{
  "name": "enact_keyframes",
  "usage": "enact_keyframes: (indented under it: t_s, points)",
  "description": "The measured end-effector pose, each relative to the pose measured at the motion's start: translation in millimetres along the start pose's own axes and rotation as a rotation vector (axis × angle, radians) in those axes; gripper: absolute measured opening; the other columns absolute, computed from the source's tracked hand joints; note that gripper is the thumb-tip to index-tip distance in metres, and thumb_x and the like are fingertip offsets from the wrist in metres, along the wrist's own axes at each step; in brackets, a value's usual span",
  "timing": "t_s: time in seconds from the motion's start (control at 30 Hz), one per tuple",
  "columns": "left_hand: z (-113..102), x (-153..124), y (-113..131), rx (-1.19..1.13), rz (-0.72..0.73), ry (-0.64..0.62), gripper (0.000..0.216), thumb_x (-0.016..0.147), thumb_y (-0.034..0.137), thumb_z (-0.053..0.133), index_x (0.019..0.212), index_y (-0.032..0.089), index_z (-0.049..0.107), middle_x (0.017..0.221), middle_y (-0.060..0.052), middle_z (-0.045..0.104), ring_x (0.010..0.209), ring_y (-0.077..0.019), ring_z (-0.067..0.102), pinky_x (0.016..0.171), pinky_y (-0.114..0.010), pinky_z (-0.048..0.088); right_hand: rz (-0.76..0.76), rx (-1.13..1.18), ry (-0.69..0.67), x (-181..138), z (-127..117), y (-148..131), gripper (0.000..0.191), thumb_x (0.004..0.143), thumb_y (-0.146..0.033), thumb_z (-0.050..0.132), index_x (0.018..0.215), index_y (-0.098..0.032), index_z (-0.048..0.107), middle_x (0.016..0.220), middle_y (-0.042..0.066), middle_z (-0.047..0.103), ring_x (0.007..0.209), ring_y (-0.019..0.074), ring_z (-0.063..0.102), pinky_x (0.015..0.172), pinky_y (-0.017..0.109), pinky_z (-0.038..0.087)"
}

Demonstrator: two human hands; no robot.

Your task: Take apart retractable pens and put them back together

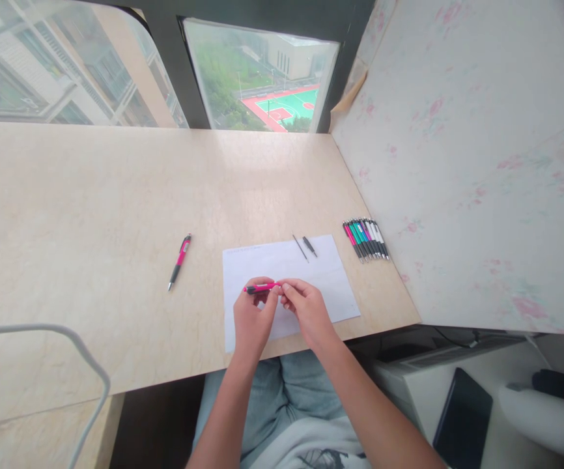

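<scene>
My left grip (253, 316) holds barrel (261, 287), right grip (310, 305) pinches its end, seemingly fitting parts; next likely calls for refill (300, 249).

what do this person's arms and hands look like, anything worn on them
The left hand and right hand are ungloved, with no watch or bracelet visible at either wrist. The left forearm and right forearm are bare, with no sleeve in view. Rings are too small to tell. Below, a pale shirt with a dark print shows.
</scene>
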State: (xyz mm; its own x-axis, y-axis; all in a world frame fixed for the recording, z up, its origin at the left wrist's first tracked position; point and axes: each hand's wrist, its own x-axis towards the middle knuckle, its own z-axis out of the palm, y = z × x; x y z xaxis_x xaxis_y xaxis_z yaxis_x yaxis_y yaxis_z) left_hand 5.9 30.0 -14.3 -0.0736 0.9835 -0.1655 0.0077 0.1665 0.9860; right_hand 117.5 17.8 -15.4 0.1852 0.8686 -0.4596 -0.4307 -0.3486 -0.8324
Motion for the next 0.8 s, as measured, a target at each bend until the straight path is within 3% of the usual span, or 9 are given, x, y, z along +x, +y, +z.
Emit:
enact_keyframes:
  t_s: [0.3,0.6,0.8]
  points:
    - [0.5,3.0,0.1,0.189,0.153,0.039,0.014,0.077,0.028,0.076,0.088,0.021,0.072,0.087,-0.005,0.070,0.075,-0.0173,0.061,0.075,-0.028,0.048,0.137,0.231,-0.022,4.5,-0.9,1.7,0.023,0.065,-0.031,0.082,0.083,-0.016,0.078,0.071,0.001,0.068,0.067,0.0096,0.056,0.061,0.021,0.046]
    - [-0.9,5.3,-1.6,0.059,-0.008,0.002,0.028,0.080,0.039,0.073,0.095,0.017,0.067,0.088,-0.006,0.073,0.082,-0.0201,0.069,0.077,-0.033,0.055,0.145,0.258,-0.089,6.1,-2.0,-2.7,0.025,0.069,-0.032,0.083,0.086,-0.016,0.077,0.078,0.003,0.072,0.068,0.0094,0.062,0.063,0.020,0.049]
    - [-2.4,5.1,-0.9,0.116,0.031,0.005,0.025,0.083,0.039,0.071,0.095,0.017,0.067,0.091,-0.006,0.073,0.081,-0.0187,0.069,0.075,-0.031,0.054,0.144,0.238,-0.128,7.8,-2.9,-3.9,0.025,0.071,-0.033,0.082,0.089,-0.017,0.076,0.075,0.001,0.070,0.069,0.0089,0.062,0.064,0.020,0.050]
